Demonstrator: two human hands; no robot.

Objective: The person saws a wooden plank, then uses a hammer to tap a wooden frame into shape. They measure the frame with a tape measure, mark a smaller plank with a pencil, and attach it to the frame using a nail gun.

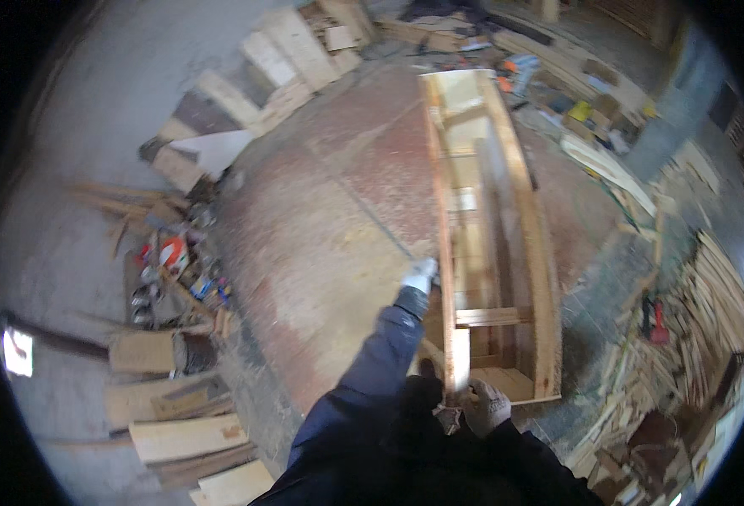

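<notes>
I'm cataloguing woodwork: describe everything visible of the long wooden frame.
The long wooden frame is pale brown, boxlike, open upward, with side rails, crosspieces and inner boards. It stretches away from the person over reddish floor. The gloved right hand seems to touch its near left corner; the left hand is beside its left rail, contact unclear.

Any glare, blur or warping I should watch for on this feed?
In the head view, corners go black and the long wooden box looks bowed; in that head view, softness smears the wood strips at right, and a bright patch at far left is blown out.
</notes>
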